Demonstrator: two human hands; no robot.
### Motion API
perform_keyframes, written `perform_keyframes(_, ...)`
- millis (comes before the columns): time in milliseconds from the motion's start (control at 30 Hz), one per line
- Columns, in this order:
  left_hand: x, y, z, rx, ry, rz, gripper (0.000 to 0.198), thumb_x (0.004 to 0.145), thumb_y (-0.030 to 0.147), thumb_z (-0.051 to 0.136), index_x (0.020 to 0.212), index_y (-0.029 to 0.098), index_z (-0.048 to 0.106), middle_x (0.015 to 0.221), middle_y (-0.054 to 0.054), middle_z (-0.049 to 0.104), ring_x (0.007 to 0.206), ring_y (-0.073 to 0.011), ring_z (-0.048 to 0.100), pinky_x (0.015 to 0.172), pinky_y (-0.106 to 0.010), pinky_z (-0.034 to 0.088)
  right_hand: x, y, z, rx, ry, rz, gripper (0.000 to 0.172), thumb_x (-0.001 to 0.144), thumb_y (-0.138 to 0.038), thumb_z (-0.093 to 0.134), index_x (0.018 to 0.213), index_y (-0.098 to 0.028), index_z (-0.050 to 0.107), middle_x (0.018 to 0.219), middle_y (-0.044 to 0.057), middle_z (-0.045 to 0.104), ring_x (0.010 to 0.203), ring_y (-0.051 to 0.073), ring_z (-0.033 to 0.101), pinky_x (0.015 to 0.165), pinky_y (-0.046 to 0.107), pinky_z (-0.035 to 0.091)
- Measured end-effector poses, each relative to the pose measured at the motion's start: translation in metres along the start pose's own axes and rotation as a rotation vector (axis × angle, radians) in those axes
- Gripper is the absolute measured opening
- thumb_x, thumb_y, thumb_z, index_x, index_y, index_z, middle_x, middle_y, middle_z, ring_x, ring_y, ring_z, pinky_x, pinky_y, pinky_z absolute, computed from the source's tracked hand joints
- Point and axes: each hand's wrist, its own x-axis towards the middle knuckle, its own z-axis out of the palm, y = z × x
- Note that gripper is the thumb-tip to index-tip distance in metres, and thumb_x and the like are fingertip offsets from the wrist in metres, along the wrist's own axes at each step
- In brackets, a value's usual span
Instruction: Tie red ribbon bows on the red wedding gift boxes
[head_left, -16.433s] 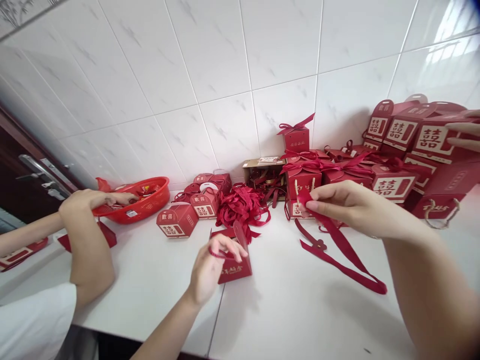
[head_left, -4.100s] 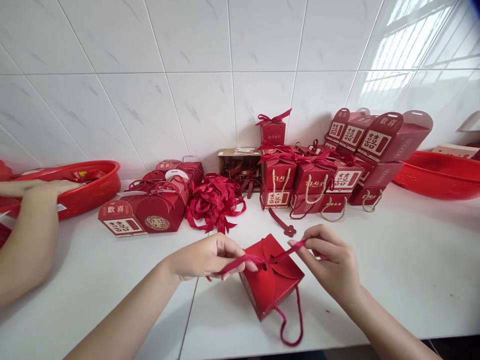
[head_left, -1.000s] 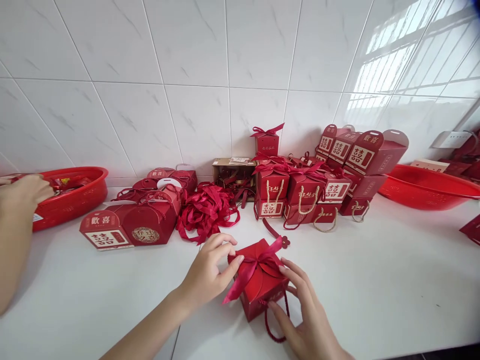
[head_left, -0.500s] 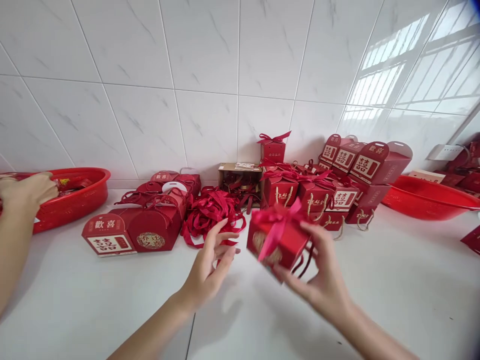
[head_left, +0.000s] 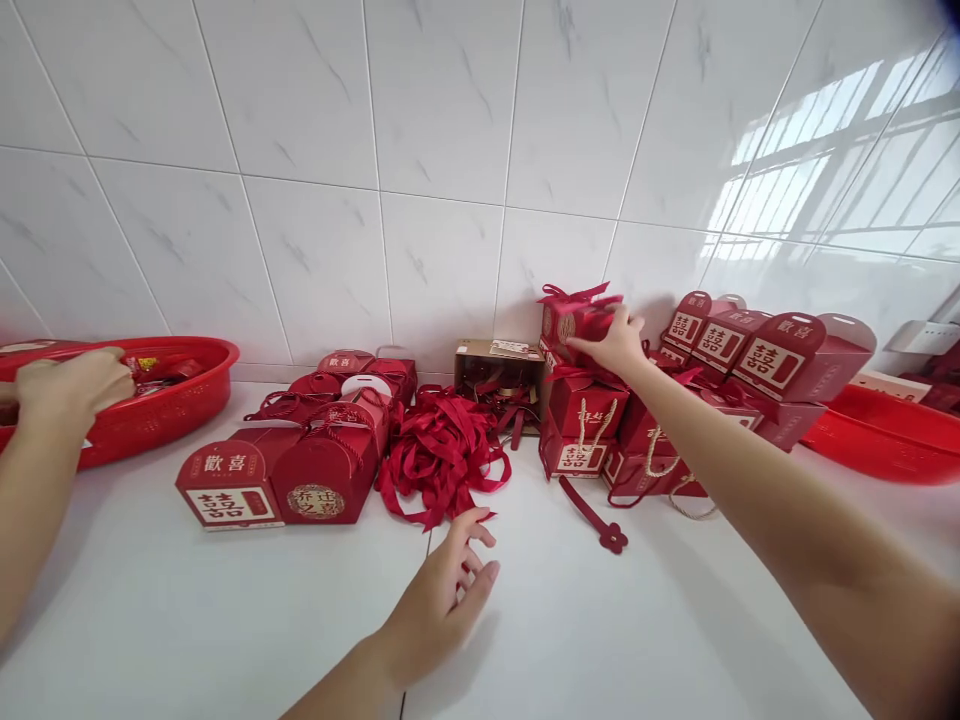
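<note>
My right hand (head_left: 616, 344) reaches to the back wall and grips a small red gift box with a ribbon bow (head_left: 576, 318), holding it at the top of the stack of red gift boxes (head_left: 589, 420). My left hand (head_left: 444, 598) hovers just above the white counter (head_left: 225, 620) with its fingers spread, holding nothing. Its fingertips are close to the pile of red ribbons (head_left: 444, 452).
Another person's hand (head_left: 75, 382) rests at a red basket (head_left: 161, 398) on the left. House-shaped red boxes (head_left: 289, 470) lie left of the ribbons. A cardboard box (head_left: 501, 372), taller red boxes (head_left: 772, 360), a second red basket (head_left: 885, 440) and a loose red strap (head_left: 596, 520) are at the back and right.
My right hand has carried the tied box from above the counter up and back to the top of the stack. My left hand let go and dropped toward the ribbons.
</note>
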Motion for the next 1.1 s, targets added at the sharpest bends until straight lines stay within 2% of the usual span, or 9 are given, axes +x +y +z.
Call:
perform_keyframes(267, 0.005, -0.005, -0.003, 0.252, 0.1, 0.094, 0.038, 0.093, 0.032, 0.041, 0.13, 0.028, 0.034, 0.115, -0.007, 0.053, 0.09, -0.0189, 0.057, 0.081, -0.037, 0.049, 0.009, 0.013, 0.018, -0.081, -0.073, 0.066, 0.1, 0.049, -0.049, 0.084, 0.13, -0.015, 0.034, 0.132, 0.024, 0.031, 0.12, 0.042, 0.044, 0.102, 0.054, 0.035)
perform_keyframes(400, 0.013, -0.015, -0.012, 0.509, 0.289, 0.217, 0.03, 0.085, 0.012, 0.041, 0.111, 0.021, 0.051, 0.118, -0.01, 0.052, 0.112, -0.0251, 0.05, 0.095, -0.043, 0.044, 0.003, 0.009, 0.01, -0.15, -0.054, 0.07, 0.103, 0.053, -0.06, 0.078, 0.133, -0.014, 0.033, 0.139, 0.027, 0.026, 0.134, 0.049, 0.02, 0.106, 0.064, 0.017)
perform_keyframes(500, 0.018, -0.022, -0.019, 0.598, 0.408, 0.195, 0.039, 0.077, 0.005, 0.04, 0.112, 0.019, 0.05, 0.116, -0.01, 0.055, 0.11, -0.0241, 0.051, 0.092, -0.04, 0.046, -0.02, 0.004, -0.001, -0.187, 0.084, -0.077, 0.082, 0.073, -0.06, 0.062, 0.135, -0.016, 0.032, 0.149, 0.024, 0.013, 0.14, 0.045, 0.003, 0.108, 0.065, 0.006)
perform_keyframes(633, 0.024, -0.03, -0.028, 0.635, 0.507, 0.08, 0.036, 0.076, 0.008, 0.044, 0.11, 0.016, 0.051, 0.108, -0.011, 0.06, 0.102, -0.0276, 0.054, 0.084, -0.044, 0.047, -0.082, 0.004, -0.009, -0.045, 0.192, -0.504, 0.051, 0.083, -0.039, 0.056, 0.128, -0.021, 0.041, 0.148, 0.016, 0.017, 0.141, 0.034, 0.011, 0.111, 0.058, 0.014)
perform_keyframes(700, 0.026, -0.035, -0.032, 0.646, 0.52, 0.037, 0.029, 0.075, 0.011, 0.047, 0.103, 0.016, 0.055, 0.102, -0.012, 0.062, 0.096, -0.0303, 0.055, 0.08, -0.047, 0.047, -0.12, 0.007, -0.004, 0.069, 0.071, -0.697, 0.035, 0.082, -0.026, 0.056, 0.116, -0.024, 0.051, 0.139, 0.013, 0.033, 0.135, 0.03, 0.027, 0.108, 0.054, 0.025)
perform_keyframes(767, 0.027, -0.038, -0.035, 0.656, 0.524, 0.01, 0.017, 0.075, 0.015, 0.051, 0.089, 0.018, 0.059, 0.094, -0.011, 0.064, 0.091, -0.0313, 0.056, 0.078, -0.048, 0.046, -0.154, 0.008, 0.009, 0.185, -0.231, -0.755, 0.023, 0.079, -0.016, 0.054, 0.099, -0.025, 0.061, 0.129, 0.011, 0.046, 0.126, 0.029, 0.038, 0.105, 0.051, 0.03)
perform_keyframes(867, 0.026, -0.038, -0.036, 0.655, 0.544, 0.006, 0.009, 0.078, 0.02, 0.052, 0.074, 0.019, 0.059, 0.084, -0.007, 0.066, 0.086, -0.0291, 0.058, 0.081, -0.048, 0.044, -0.192, 0.002, 0.036, 0.408, -0.657, -0.341, 0.017, 0.074, -0.014, 0.056, 0.084, -0.022, 0.067, 0.118, 0.01, 0.055, 0.116, 0.028, 0.045, 0.102, 0.046, 0.033)
perform_keyframes(967, 0.022, -0.032, -0.035, 0.613, 0.553, 0.052, 0.012, 0.085, 0.025, 0.05, 0.081, 0.02, 0.06, 0.083, -0.004, 0.069, 0.082, -0.0222, 0.061, 0.084, -0.041, 0.045, -0.215, -0.008, 0.059, 0.533, -0.852, -0.034, 0.01, 0.075, -0.023, 0.058, 0.075, -0.018, 0.067, 0.086, 0.008, 0.063, 0.083, 0.021, 0.057, 0.08, 0.037, 0.047)
perform_keyframes(1100, 0.016, -0.02, -0.027, 0.538, 0.493, 0.136, 0.011, 0.086, 0.026, 0.053, 0.083, 0.021, 0.061, 0.081, -0.001, 0.07, 0.076, -0.0162, 0.062, 0.075, -0.029, 0.048, -0.234, -0.013, 0.071, 0.674, -1.044, 0.205, 0.039, 0.08, -0.051, 0.053, 0.066, -0.016, 0.062, 0.068, 0.004, 0.061, 0.055, 0.012, 0.051, 0.049, 0.025, 0.039)
